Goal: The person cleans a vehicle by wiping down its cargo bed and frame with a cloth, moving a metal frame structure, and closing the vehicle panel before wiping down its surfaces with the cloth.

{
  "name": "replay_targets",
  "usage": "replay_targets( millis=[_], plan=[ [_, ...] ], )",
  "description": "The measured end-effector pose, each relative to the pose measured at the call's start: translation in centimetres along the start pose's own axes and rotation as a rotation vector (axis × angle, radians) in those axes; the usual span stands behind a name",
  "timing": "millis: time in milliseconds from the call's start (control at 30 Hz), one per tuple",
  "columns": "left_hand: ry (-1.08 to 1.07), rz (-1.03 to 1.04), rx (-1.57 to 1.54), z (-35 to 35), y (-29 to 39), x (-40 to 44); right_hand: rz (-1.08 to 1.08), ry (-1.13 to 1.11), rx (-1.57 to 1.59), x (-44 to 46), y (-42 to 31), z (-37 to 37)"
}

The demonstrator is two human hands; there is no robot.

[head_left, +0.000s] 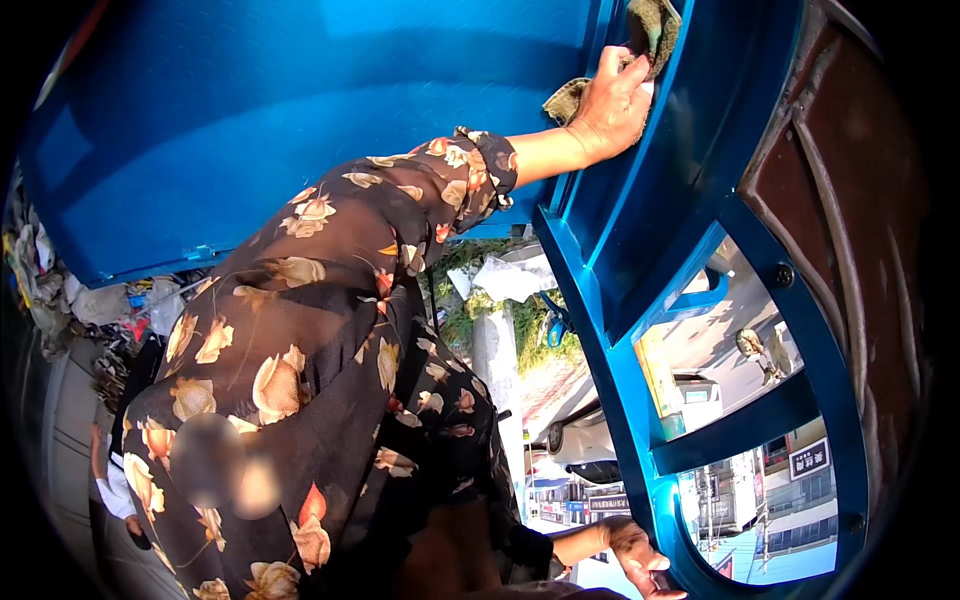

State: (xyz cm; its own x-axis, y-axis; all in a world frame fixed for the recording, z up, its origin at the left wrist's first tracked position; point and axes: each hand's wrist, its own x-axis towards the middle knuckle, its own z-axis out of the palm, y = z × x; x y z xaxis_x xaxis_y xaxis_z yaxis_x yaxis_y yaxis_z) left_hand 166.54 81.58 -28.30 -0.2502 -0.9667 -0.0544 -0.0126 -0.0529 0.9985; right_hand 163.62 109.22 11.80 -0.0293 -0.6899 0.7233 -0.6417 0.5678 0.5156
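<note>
My left hand [612,105], at the end of a black floral sleeve, is closed around a worn olive-brown cloth [655,35]. Parts of the cloth stick out on both sides of the fingers, against a ridge of the blue metal panel [330,90]. Lower down, my right hand [635,560] has its fingers curled at the lower end of a blue metal frame [625,400] with open gaps. Its fingertips are partly cut off by the picture edge.
A brown padded cover [840,180] borders the frame on the right. Heaped litter [100,300] lies at left, near a person in a white top [115,485]. Through the gaps, a street shows upside down, with a white car [590,440] and a shop sign [808,459].
</note>
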Motion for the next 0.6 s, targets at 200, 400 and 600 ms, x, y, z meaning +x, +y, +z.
replay_targets(
  millis=[200,400,600],
  plan=[
    [-0.74,-0.118,0.096,-6.3,-2.6,-16.7,0.006,0.018,0.004,-0.5,0.2,-0.9],
    [-0.385,-0.012,0.11,-6.9,2.0,-2.4,-0.003,0.053,-0.006,-0.7,0.2,-1.6],
    [-0.19,0.325,0.484,-2.2,4.9,-1.2,-0.013,0.091,0.006,-1.0,0.0,-1.4]
  ],
)
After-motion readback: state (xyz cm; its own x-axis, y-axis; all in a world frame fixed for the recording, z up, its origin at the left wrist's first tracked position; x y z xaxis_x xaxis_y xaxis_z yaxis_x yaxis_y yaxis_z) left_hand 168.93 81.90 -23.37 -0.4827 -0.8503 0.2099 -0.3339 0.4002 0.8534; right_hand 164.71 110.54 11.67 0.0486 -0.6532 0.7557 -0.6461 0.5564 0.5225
